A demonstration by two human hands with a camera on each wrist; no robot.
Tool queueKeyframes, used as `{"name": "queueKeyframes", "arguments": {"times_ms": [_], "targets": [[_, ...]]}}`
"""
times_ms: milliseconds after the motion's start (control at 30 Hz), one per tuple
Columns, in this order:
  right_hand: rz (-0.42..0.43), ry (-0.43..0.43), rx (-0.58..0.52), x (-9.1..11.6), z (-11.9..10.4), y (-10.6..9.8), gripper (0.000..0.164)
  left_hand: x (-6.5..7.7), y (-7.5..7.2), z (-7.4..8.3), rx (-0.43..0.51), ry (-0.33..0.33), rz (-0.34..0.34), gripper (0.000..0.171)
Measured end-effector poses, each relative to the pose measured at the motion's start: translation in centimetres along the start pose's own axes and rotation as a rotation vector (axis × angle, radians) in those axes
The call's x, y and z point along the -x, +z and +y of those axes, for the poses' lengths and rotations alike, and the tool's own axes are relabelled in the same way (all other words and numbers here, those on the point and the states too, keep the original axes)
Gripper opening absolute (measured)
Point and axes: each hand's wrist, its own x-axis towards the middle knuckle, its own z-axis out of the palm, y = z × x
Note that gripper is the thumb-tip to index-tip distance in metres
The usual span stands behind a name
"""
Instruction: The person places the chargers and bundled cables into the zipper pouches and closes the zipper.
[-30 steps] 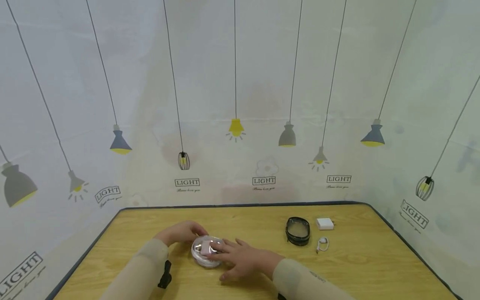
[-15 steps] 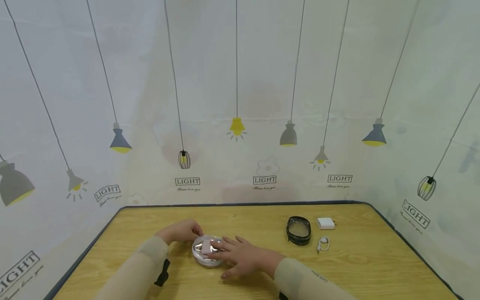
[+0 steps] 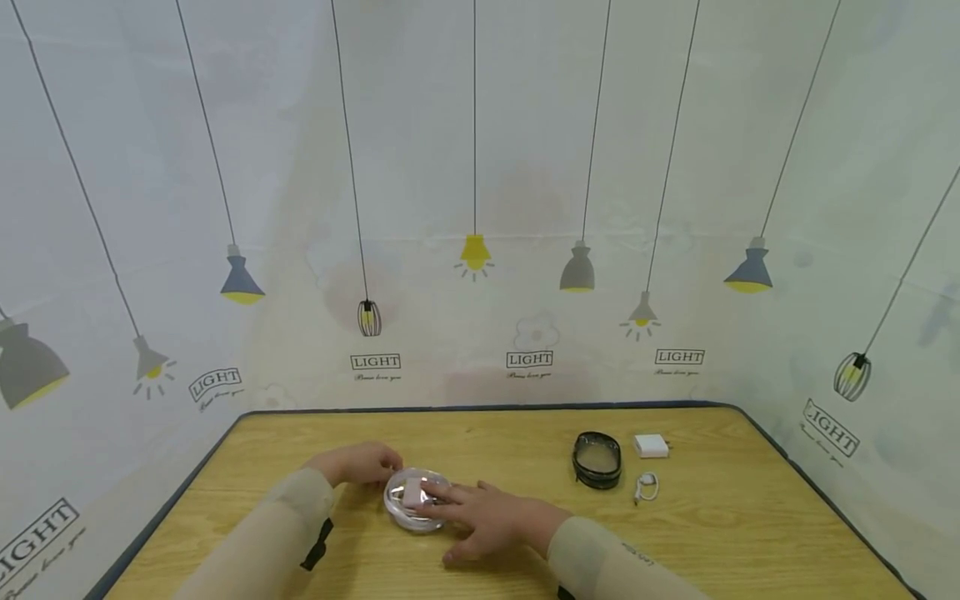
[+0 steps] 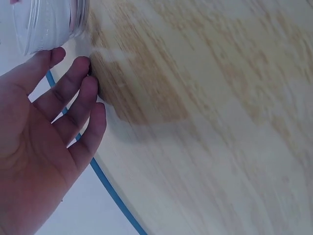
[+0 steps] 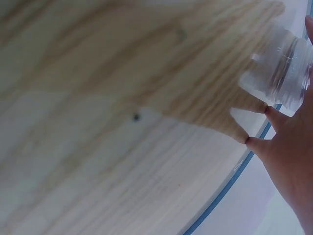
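Observation:
A round clear pouch-like case (image 3: 399, 518) with a pale rim lies on the table left of centre. A whitish plug-like block (image 3: 412, 493) shows through its shiny top. My left hand (image 3: 362, 463) is at the far left side of the case. In the left wrist view its thumb and index fingertips (image 4: 57, 55) meet at the edge of the case (image 4: 49, 24), the other fingers loosely bent; what they pinch there is hidden. My right hand (image 3: 487, 518) lies palm down with spread fingers, some resting on top of the case and its thumb out to the near side.
Toward the back right of the wooden table (image 3: 720, 533) stand a black-rimmed clear case (image 3: 597, 461), a white charger plug (image 3: 651, 446) and a small coiled white cable (image 3: 647, 487). Behind the table's dark edge hangs a lamp-patterned cloth (image 3: 525, 167).
My left hand has shifted a little to the left along the edge of the case. The right hand and the case have stayed nearly in place.

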Motion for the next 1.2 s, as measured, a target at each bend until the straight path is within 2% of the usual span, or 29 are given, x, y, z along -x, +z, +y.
{"name": "queueKeyframes", "arguments": {"times_ms": [267, 467, 633, 933, 1200], "targets": [[-0.016, 0.021, -0.088, 0.0, -0.2, -0.2, 0.071, 0.4, -0.1, -0.1, -0.030, -0.003, -0.014, 0.020], [-0.021, 0.032, -0.073, -0.3, -0.4, -0.5, 0.069, 1.2, -0.2, -0.2, -0.009, -0.003, -0.015, 0.019], [-0.026, 0.043, -0.112, -0.3, -0.6, -0.8, 0.068, 2.1, -0.2, -0.5, -0.033, -0.008, -0.006, 0.018], [-0.015, 0.037, -0.106, -0.5, -0.7, -0.5, 0.066, 3.1, 0.1, -1.1, -0.017, 0.046, 0.005, 0.017], [-0.020, 0.050, -0.107, -0.5, -0.7, -0.6, 0.064, 4.0, 0.2, -0.5, -0.002, 0.025, 0.002, 0.017]]}}
